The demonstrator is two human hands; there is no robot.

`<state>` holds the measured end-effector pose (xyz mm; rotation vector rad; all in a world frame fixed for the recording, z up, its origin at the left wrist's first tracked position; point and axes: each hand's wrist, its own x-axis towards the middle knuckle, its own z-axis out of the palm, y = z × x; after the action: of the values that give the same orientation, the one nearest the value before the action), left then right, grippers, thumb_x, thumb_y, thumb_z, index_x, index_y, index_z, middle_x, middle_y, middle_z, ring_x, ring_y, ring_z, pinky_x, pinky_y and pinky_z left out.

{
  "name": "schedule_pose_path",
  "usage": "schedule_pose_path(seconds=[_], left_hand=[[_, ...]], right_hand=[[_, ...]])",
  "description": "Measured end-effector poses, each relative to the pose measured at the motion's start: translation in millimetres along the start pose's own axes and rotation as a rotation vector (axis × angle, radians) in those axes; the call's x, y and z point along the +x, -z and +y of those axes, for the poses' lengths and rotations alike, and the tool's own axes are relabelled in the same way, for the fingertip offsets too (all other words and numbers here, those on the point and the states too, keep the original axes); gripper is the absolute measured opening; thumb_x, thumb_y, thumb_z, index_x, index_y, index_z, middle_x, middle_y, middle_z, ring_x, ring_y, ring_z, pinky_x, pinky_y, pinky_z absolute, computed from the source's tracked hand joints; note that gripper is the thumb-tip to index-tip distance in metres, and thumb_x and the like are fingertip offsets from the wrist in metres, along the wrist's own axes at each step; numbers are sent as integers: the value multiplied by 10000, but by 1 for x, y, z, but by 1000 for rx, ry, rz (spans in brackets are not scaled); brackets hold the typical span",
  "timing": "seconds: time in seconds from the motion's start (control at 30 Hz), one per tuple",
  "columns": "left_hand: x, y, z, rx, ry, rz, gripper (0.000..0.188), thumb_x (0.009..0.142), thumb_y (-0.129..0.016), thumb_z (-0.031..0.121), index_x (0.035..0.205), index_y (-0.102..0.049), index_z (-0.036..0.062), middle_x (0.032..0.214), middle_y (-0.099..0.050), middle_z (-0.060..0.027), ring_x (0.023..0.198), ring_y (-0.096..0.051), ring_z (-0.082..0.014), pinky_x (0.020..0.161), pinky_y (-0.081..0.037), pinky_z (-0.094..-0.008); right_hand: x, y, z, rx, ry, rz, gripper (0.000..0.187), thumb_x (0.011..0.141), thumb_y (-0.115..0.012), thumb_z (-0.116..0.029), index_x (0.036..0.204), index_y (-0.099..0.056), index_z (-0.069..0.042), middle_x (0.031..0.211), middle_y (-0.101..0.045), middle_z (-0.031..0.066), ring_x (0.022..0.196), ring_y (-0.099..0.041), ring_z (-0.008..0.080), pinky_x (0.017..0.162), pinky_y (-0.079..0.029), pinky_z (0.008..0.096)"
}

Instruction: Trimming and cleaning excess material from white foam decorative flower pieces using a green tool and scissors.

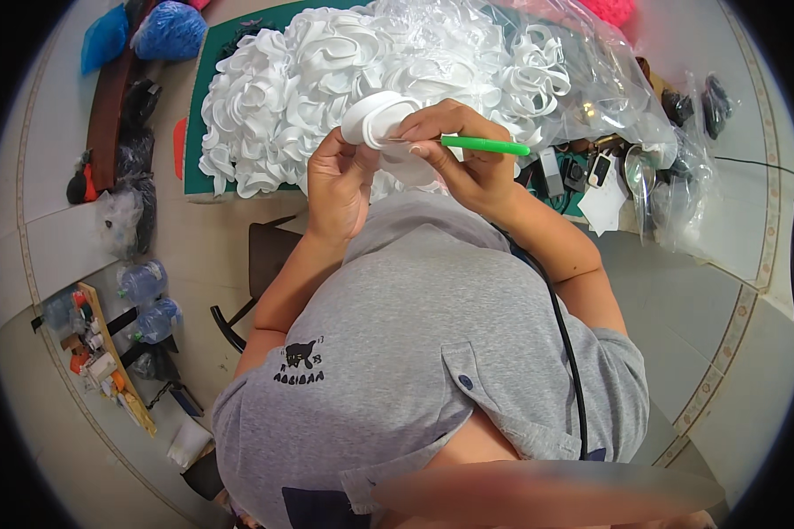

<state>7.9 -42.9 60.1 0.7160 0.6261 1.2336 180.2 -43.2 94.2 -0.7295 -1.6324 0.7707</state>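
Observation:
In front of my chest, my left hand (pixel 338 189) pinches a white rolled flower (pixel 370 115) of soft, ribbon-like material between thumb and fingers. From the right, my right hand (pixel 476 176) grips a slim tool with a bright green handle (pixel 485 145). Its thin metal tip points left and meets the flower's lower right side; the very end is hard to make out. The right fingertips also lie close against the flower. Just beyond both hands is a large heap of similar white curled flowers (pixel 273 115).
The heap covers much of a green-topped table (pixel 197 145). A transparent plastic bag (pixel 582 79) lies on the right, beside small dark devices (pixel 573 174) and white paper (pixel 602 207). A dark chair (pixel 269 256) stands at left, near large water bottles (pixel 146 282). A black cable (pixel 565 335) runs along my right side.

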Motion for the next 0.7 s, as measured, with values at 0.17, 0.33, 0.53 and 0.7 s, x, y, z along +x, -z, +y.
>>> schedule_pose_path(seconds=[0.17, 0.33, 0.53, 0.7], left_hand=[[-1, -1, 3, -1, 0, -1, 185, 877, -593, 45, 1058, -578, 8, 1001, -635, -48, 918, -585, -100, 821, -465, -239], [0, 0, 3, -23, -16, -31, 188, 877, -591, 44, 1062, -578, 10, 1014, -633, -46, 926, -584, -100, 814, -465, -238], [2, -2, 5, -21, -28, -33, 212, 883, -573, 26, 1094, -573, 9, 1041, -631, -45, 948, -578, -105, 833, -459, -245], [1, -1, 5, -20, -20, -31, 204, 890, -545, -3, 1092, -573, 5, 1050, -627, -53, 949, -579, -109, 836, -459, -248]], right_hand=[[2, 1, -1, 4, -1, -17, 116, 824, -624, 2, 933, -588, 15, 936, -646, 140, 824, -603, 192, 737, -474, 295], [5, 0, -2, 16, 10, -28, 119, 825, -619, 6, 938, -582, 11, 934, -648, 142, 825, -606, 196, 732, -476, 300], [8, -1, -2, 5, 12, -29, 125, 822, -628, -3, 935, -575, 2, 926, -652, 145, 816, -607, 203, 722, -479, 304], [12, 0, 0, -81, 100, -38, 149, 798, -646, -7, 921, -562, -16, 933, -660, 137, 749, -607, 215, 671, -474, 297]])
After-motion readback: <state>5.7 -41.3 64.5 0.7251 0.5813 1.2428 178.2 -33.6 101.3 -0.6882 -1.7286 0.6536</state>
